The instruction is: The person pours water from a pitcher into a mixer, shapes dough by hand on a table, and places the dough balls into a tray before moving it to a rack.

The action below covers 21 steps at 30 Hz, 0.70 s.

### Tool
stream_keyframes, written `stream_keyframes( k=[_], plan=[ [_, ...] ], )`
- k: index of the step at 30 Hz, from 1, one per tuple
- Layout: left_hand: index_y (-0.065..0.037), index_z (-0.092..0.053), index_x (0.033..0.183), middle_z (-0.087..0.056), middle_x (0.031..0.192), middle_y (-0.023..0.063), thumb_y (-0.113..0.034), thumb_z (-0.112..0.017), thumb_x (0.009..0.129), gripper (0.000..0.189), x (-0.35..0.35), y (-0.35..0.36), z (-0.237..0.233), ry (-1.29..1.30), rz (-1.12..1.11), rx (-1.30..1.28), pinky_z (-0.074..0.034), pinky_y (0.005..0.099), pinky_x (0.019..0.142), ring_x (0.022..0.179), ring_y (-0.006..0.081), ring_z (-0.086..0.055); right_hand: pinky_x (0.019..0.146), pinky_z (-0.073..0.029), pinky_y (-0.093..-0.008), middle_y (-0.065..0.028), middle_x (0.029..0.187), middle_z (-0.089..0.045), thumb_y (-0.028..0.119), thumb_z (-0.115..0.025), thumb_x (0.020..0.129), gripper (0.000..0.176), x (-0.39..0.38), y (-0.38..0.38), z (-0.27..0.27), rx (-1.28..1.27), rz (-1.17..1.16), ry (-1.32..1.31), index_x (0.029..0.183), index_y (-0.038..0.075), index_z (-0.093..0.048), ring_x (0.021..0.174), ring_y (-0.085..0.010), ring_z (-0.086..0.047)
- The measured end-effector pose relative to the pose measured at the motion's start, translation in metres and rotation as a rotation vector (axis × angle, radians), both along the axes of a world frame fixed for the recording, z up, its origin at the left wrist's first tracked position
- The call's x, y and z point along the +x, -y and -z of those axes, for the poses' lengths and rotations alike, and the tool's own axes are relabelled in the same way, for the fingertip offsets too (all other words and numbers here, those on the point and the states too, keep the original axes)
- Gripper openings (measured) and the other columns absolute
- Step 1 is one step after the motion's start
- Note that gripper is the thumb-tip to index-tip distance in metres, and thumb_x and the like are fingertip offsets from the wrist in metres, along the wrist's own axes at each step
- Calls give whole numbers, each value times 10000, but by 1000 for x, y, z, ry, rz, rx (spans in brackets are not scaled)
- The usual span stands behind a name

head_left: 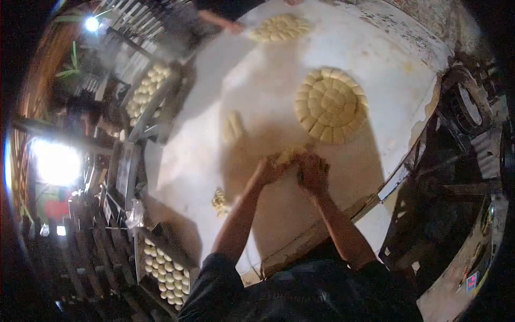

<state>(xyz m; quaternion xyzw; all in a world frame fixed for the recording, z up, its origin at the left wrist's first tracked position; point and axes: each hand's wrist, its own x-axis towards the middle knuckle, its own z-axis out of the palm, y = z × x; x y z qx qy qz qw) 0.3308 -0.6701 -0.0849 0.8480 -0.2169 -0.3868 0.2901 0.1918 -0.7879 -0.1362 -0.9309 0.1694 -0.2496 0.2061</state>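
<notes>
A pale yellow piece of dough [290, 155] is between my two hands over the near middle of the table. My left hand [270, 169] closes on its left side, and my right hand [313, 173] on its right; the fingers are partly blurred. Just beyond my right hand lies a round cluster of dough pieces [332, 102], packed in rings. Two short dough strips [233, 127] rest side by side, up and left of my left hand. A small heap of yellowish bits [219, 202] sits left of my left forearm.
Across the pale table [201, 142], another person's hand [232, 26] is beside a second dough cluster [281, 28]. A tray [140, 263] of dough balls stands at the lower left, and more dough balls [144, 95] fill a tray at the upper left. Dark machinery [469, 102] borders the right side.
</notes>
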Motion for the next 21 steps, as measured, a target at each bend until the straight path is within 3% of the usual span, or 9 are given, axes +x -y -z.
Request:
stream_keyframes(
  k=[3,5,9,11,13,15,17,19,21],
  plan=[
    [-7,-562,1187,-649,985,217,-363,-633,845,499,-53,-65,-1,204,-159,-39,-485,430,795,924,333,-636,869,-335,-541,-214,1147,-441,221,-560,842,312,10,-1,9,-165,-75,-3,1103,50,-578,1059,-386,-418],
    [-29,-583,1139,-645,956,210,-362,-630,847,445,-90,-121,28,423,-286,-49,-485,445,780,904,376,-623,983,-259,-587,-235,1273,-411,265,-502,910,488,9,1,19,-100,-152,-204,1388,263,-408,1184,-438,-358],
    [-31,-599,1049,-638,954,207,-343,-645,841,378,-175,-230,15,451,-424,-7,-484,448,776,901,393,-606,998,-239,-591,-223,1300,-411,273,-516,905,427,-3,-23,-6,11,-153,-353,1325,195,-498,1200,-430,-358],
    [-31,-598,980,-620,921,207,-333,-654,841,336,-205,-288,30,632,-552,-161,-481,450,772,884,393,-601,996,-290,-559,-225,1351,-378,269,-509,913,443,-21,-60,-13,137,-68,-161,1332,131,-473,1240,-409,-357],
    [-41,-539,1072,-588,969,150,-234,-673,841,329,-230,-315,19,448,-701,-234,-495,395,735,838,307,-607,763,-404,-483,-171,912,-574,318,-526,896,350,-46,-103,12,406,-532,-265,1069,28,-617,825,-360,-543],
    [-65,-433,1177,-505,1011,70,-115,-671,837,419,-249,-316,19,248,-923,-1084,-485,316,743,872,189,-559,748,-453,-447,-163,833,-595,292,-511,915,317,-93,-185,2,637,-898,-161,1028,4,-577,807,-370,-581],
    [-70,-415,1137,-478,992,57,-80,-671,827,402,-252,-310,23,201,-989,-1154,-469,296,753,883,167,-532,777,-484,-411,-168,881,-604,235,-554,915,268,-126,-253,-3,766,-1011,157,1027,-7,-529,884,-347,-609],
    [-79,-379,1055,-422,954,32,-10,-671,808,389,-250,-305,29,101,-1072,-1269,-437,257,774,904,122,-478,767,-494,-386,-157,886,-602,214,-598,892,271,-124,-284,-30,858,-758,74,1036,3,-507,876,-306,-617],
    [-88,-369,1033,-436,931,40,7,-676,799,397,-257,-307,16,571,-951,-924,-450,266,725,866,126,-497,757,-505,-361,-146,890,-599,193,-641,869,296,-123,-278,-61,929,-485,-23,1045,13,-485,868,-265,-624]
  ],
)
